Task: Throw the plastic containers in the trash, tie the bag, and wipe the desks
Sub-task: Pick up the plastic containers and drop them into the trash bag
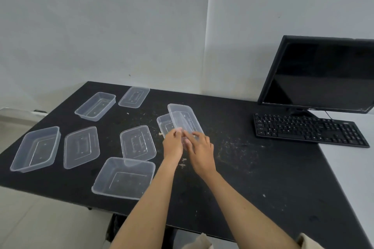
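Both my hands meet at the near end of a clear plastic lid (185, 120), which tilts up off the black desk (253, 178). My left hand (173, 144) pinches its near-left corner and my right hand (201, 150) grips its near edge. Under the lid lies a clear container (165, 124), mostly hidden. Three open clear containers rest on the desk's left half: one near me (123, 178), one at the far left (36, 148), one farther back (95, 106). Three lids lie flat among them (82, 146) (138, 142) (134, 97).
Crumbs and pale specks (232, 147) are scattered over the middle of the black desk. A black monitor (321, 73) and black keyboard (307, 130) stand at the right, partly on an adjoining white desk (352, 168). White walls close off the back. Light floor lies to the left.
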